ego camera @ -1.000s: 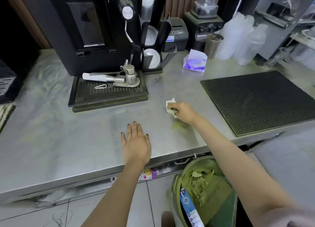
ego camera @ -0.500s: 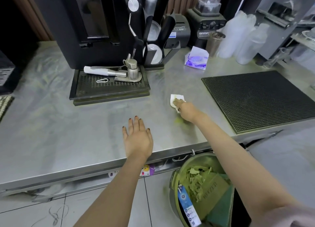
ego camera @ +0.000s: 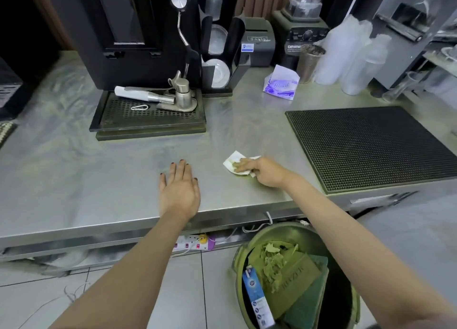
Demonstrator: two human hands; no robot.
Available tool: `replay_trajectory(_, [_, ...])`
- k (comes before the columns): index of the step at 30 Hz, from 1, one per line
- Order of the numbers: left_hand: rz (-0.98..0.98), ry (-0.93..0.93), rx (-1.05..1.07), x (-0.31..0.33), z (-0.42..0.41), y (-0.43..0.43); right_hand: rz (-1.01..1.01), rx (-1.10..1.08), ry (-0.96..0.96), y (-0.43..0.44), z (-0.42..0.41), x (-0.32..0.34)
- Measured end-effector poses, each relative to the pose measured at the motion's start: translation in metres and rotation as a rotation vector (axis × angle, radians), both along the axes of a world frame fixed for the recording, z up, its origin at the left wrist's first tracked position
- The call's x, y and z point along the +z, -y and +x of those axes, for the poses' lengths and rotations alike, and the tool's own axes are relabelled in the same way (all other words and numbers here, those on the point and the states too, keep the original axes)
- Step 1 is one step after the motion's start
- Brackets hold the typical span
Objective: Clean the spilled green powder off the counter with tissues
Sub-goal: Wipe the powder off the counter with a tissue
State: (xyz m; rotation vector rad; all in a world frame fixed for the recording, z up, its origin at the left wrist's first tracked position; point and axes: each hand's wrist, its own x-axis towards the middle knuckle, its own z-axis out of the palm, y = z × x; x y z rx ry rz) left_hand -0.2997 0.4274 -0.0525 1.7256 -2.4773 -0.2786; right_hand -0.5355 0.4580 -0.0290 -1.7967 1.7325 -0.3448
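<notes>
My right hand (ego camera: 264, 171) holds a white tissue (ego camera: 233, 160) down on the steel counter (ego camera: 99, 180), left of the black mat. The tissue is stained green under my fingertips. A faint smear of green powder (ego camera: 247, 177) shows on the steel at the tissue's near edge. Pale green streaks also run over the counter's left side. My left hand (ego camera: 179, 189) lies flat on the counter with fingers spread, about a hand's width left of the tissue, and holds nothing.
A black coffee machine with its drip tray (ego camera: 148, 121) stands at the back left. A purple tissue pack (ego camera: 280, 86) lies behind, and a black rubber mat (ego camera: 371, 145) lies to the right. An open bin (ego camera: 294, 274) with green-stained tissues stands on the floor below the counter edge.
My right hand has drawn the tissue back towards the counter's front edge, over the green smear. My left hand has stayed flat in place.
</notes>
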Motion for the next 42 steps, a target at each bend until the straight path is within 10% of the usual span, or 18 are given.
replay_trajectory(11, [-0.012, -0.006, 0.001, 0.000, -0.001, 0.000, 0.085, -0.034, -0.020, -0.153, -0.053, 0.022])
replay_trajectory(17, [-0.014, -0.004, 0.006, -0.001, 0.000, 0.002, -0.283, -0.271, 0.023, -0.087, -0.063, 0.045])
replay_trajectory(25, [-0.002, -0.006, 0.000, 0.000, -0.001, 0.002, -0.182, -0.375, -0.096, 0.003, -0.077, -0.011])
replay_trajectory(35, [-0.020, -0.007, 0.000, -0.002, -0.001, 0.002, -0.079, -0.088, 0.048, -0.142, -0.035, -0.007])
replay_trajectory(42, [-0.023, -0.002, 0.007, -0.001, -0.001, 0.003, -0.323, -0.481, 0.166, -0.067, -0.054, 0.027])
